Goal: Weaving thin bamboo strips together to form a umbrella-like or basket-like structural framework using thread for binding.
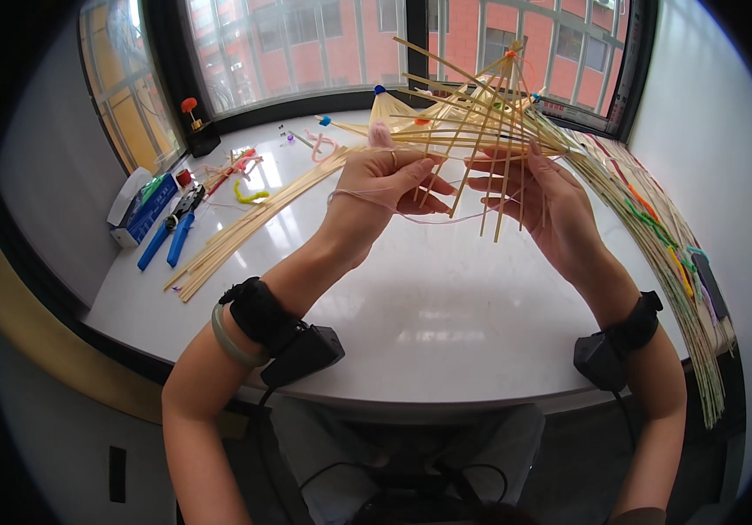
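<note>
An open lattice of thin bamboo strips is held up over the table, its strips crossing and sticking out at several angles. My left hand pinches strips at its left side between thumb and fingers, a ring on one finger. Around that hand loops a thin pale pink cord, which runs across below the lattice toward my right hand. That hand is curled at the lattice's right side, thumb in front and fingers partly behind the strips. Behind the lattice, fan-shaped strip bundles have blue and orange ties.
On the white table, loose bamboo strips lie at left, near blue-handled pliers, a blue-and-white box and a yellow fuzzy stem. Long greenish strips line the right edge. A window stands behind.
</note>
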`<act>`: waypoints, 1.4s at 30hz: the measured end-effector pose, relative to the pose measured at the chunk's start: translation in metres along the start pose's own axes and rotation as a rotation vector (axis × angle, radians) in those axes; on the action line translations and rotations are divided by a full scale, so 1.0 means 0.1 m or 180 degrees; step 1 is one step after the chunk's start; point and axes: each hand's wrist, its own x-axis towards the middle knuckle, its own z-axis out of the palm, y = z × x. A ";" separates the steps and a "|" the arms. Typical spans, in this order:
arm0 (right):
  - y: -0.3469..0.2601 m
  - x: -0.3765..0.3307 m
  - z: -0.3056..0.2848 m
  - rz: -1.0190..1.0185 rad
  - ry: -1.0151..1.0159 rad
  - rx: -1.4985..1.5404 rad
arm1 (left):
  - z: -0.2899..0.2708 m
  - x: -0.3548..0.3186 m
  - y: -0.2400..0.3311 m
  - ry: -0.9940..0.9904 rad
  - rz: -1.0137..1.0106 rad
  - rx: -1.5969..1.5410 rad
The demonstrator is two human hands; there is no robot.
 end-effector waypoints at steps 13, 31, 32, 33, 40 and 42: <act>0.16 -0.01 0.02 0.0110 0.0068 0.0379 | 0.17 -0.07 -0.08 -0.0324 -0.0265 -0.0035; -0.06 0.03 -0.38 0.0306 -0.0094 -0.0936 | -0.59 0.04 -0.07 -0.1095 -0.0861 0.1863; -0.08 0.03 -0.40 0.0428 -0.0235 -0.1081 | -0.69 0.05 -0.05 -0.0817 -0.0813 0.2118; -0.08 0.04 -0.40 0.0558 -0.0373 -0.1233 | -0.74 0.04 -0.09 -0.0131 -0.0457 0.2160; -0.06 0.00 -0.24 0.0809 -0.0881 -0.1561 | -0.30 0.07 0.02 -0.0414 -0.0467 0.0877; -0.06 -0.01 -0.21 0.0811 -0.0969 -0.1603 | -0.20 0.02 0.08 -0.0847 -0.0872 0.0588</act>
